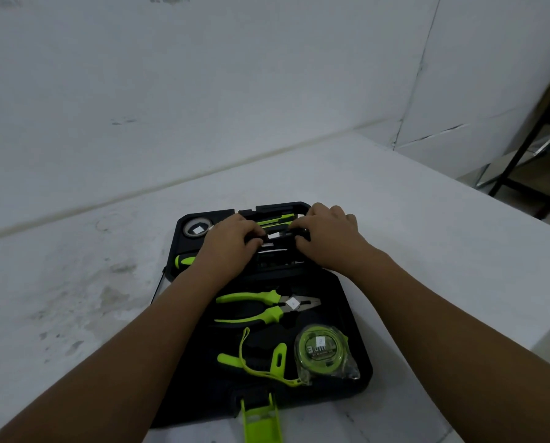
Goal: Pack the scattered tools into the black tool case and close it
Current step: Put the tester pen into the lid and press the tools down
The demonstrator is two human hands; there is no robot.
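Two hands at far half of open black tool case: left hand, right hand, each grip pinching one end of slim black tool. Pliers, tape measure in case's near half.

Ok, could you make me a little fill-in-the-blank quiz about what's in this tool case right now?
1. The pliers have ___ handles.
2. The tape measure sits in clear ___ wrapping.
3. The left hand and right hand hold one black tool over the ___ tool case.
4. It lies on a ___ table.
Missing words: green; plastic; open; white.
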